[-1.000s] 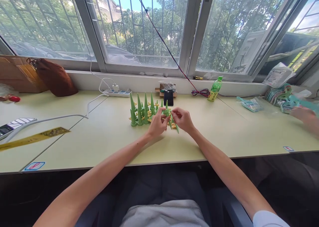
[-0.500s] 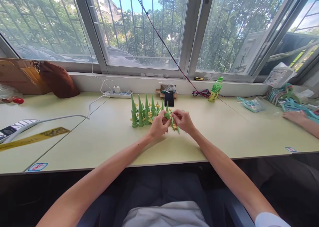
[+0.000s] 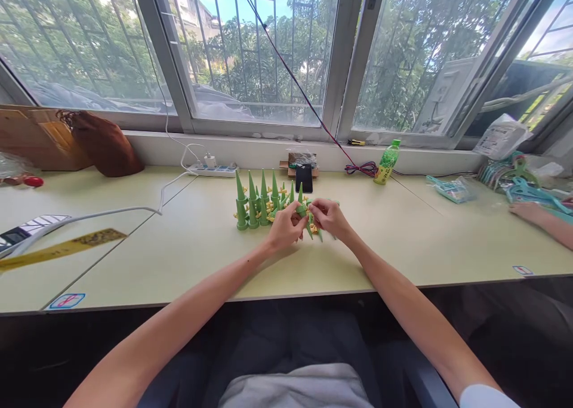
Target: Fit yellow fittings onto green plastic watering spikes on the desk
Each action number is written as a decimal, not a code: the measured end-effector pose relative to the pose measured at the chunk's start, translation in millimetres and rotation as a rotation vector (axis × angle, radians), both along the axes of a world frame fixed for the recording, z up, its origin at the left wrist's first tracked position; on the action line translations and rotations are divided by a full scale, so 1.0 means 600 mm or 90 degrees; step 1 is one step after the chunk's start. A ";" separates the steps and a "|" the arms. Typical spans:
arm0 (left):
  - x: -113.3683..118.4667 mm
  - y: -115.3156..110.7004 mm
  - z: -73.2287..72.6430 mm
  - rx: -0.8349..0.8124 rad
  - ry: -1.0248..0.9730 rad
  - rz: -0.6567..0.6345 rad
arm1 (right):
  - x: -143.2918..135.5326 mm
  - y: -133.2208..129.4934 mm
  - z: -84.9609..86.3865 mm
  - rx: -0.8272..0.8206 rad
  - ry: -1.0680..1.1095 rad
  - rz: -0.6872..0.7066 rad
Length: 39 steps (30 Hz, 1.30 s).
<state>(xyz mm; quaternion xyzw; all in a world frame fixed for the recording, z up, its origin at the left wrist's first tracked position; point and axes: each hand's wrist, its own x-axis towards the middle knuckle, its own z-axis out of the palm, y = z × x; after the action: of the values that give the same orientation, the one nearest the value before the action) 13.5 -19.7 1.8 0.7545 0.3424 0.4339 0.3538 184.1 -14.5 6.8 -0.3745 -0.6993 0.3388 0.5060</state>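
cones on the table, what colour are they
The cones are green, as the head view shows best.

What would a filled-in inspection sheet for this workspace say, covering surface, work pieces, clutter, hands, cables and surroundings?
Surface: pale yellow-green table, seams visible.
Work pieces: upright green cones clustered, with small yellow pieces among them.
Clutter: phone, green bottle and brown bag toward the back.
Hands: left hand holds a green piece; right hand close beside it, its grip too small to tell.
Cables: white cable on the left; dark coiled cable near the bottle.
Surroundings: windows behind; co-worker's hand far right.
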 end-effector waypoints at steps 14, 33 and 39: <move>0.001 0.000 -0.004 0.011 0.012 -0.010 | -0.001 0.002 0.001 -0.039 0.020 0.005; -0.001 0.004 -0.008 0.092 0.069 0.005 | 0.003 0.007 -0.008 -0.026 -0.021 -0.018; 0.004 0.003 -0.006 0.014 -0.027 0.000 | 0.000 0.011 -0.011 0.042 -0.034 -0.090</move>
<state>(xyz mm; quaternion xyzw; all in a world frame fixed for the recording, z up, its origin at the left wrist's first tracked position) 16.2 -18.2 -1.6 0.7488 0.3301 0.4535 0.3530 184.2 -7.8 0.1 -0.4149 -0.6951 0.2689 0.5219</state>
